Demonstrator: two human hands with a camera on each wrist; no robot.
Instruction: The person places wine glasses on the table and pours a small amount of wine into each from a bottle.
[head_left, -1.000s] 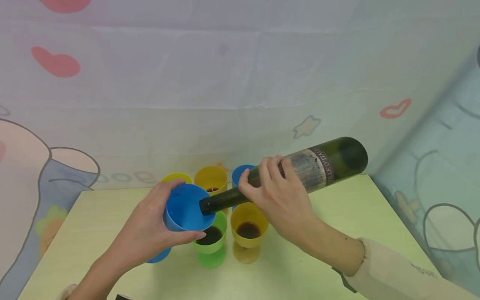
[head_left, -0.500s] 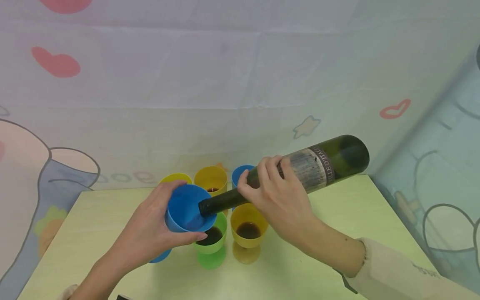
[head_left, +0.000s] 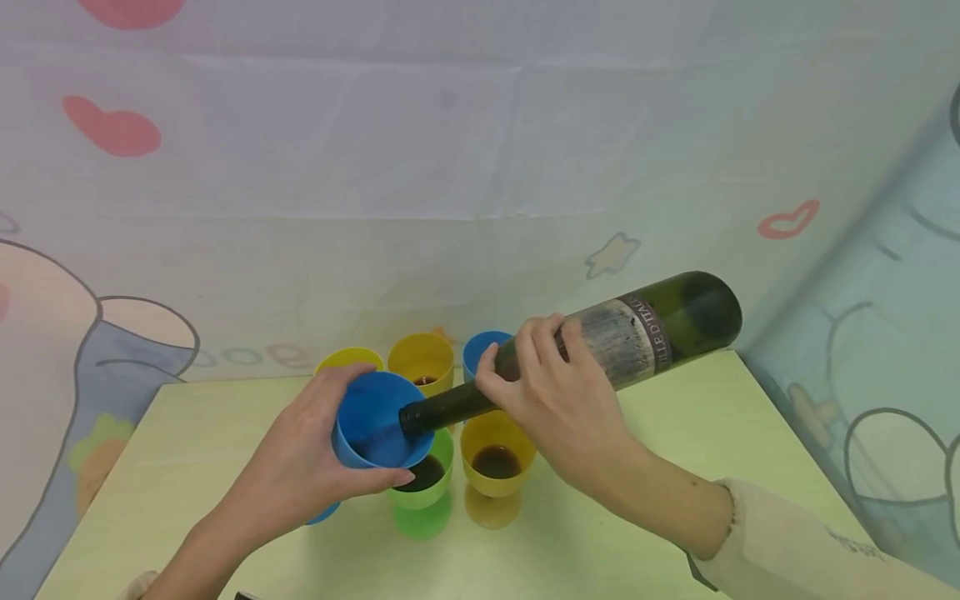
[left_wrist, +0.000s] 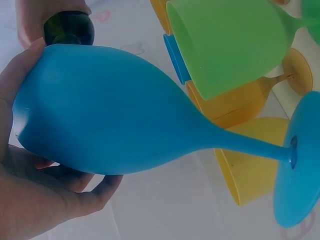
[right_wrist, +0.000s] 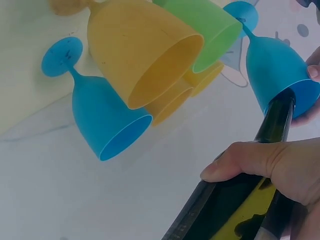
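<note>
My left hand [head_left: 303,454] grips a blue goblet [left_wrist: 110,110] by its bowl, thumb on the near side and fingers behind, above the table. The goblet leans toward the bottle, and a darker patch shows low inside its bowl. My right hand [head_left: 562,400] holds a green glass wine bottle [head_left: 697,312] around its shoulder, tilted with the base up at the right. The bottle's mouth lies just inside the goblet's rim, as the right wrist view also shows. Close below stand a green goblet [head_left: 422,498] and an orange-yellow goblet [head_left: 495,483], both with dark liquid.
Behind these, a yellow goblet [head_left: 348,358], another orange-yellow goblet [head_left: 422,354] and a second blue goblet [right_wrist: 107,120] stand along the back of the pale table [head_left: 637,525]. A printed cloth [head_left: 480,167] hangs right behind the table.
A dark patch has appeared and spread inside the held goblet. The goblet has shifted slightly right and down, and the bottle's base has moved slightly right. Both hands keep their grips.
</note>
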